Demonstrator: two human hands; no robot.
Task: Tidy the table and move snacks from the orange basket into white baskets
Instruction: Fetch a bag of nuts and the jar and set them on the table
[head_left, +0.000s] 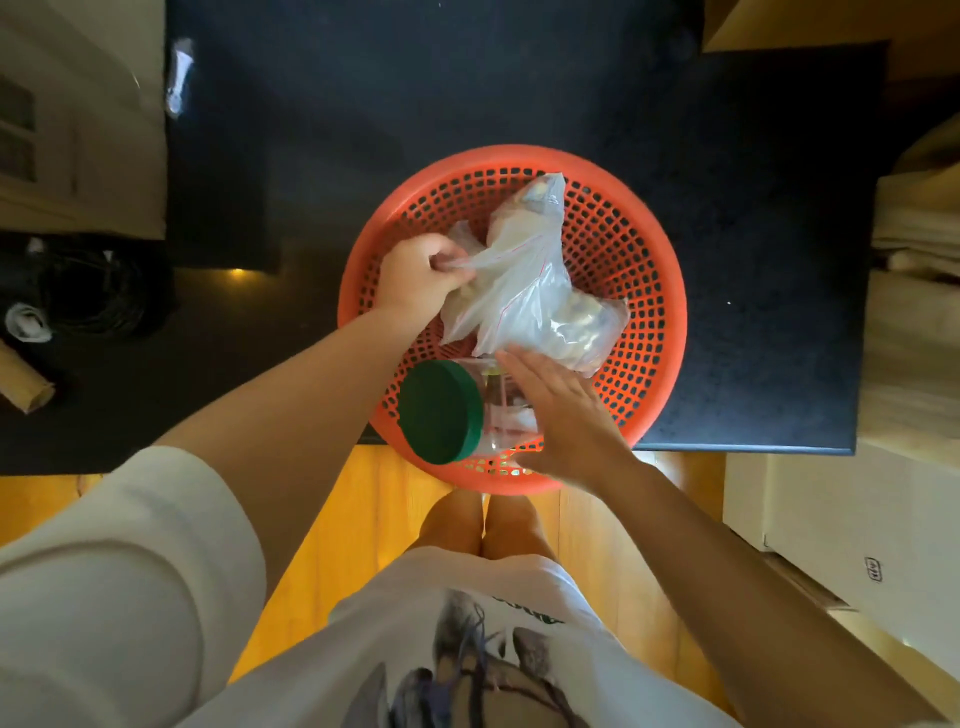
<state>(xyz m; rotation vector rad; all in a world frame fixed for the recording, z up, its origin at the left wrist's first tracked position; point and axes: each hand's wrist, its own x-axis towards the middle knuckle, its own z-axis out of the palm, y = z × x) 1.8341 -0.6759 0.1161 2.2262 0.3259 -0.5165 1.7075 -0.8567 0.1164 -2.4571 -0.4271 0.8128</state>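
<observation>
A round orange basket (628, 244) sits at the near edge of a dark table (467, 93). Inside it lie clear zip bags of snacks (524, 296) and a clear jar with a green lid (440, 412) on its side at the near rim. My left hand (418, 278) pinches the left corner of the top snack bag. My right hand (558, 415) is flat with fingers spread, resting on the jar's clear body just below the bags. No white basket is in view.
A crumpled clear wrapper (179, 78) lies at the table's far left. White furniture (78, 119) stands left, pale boxes (919, 234) stand right. A dark bin with cables (88, 291) sits on the floor left. Wooden floor and my legs are below the basket.
</observation>
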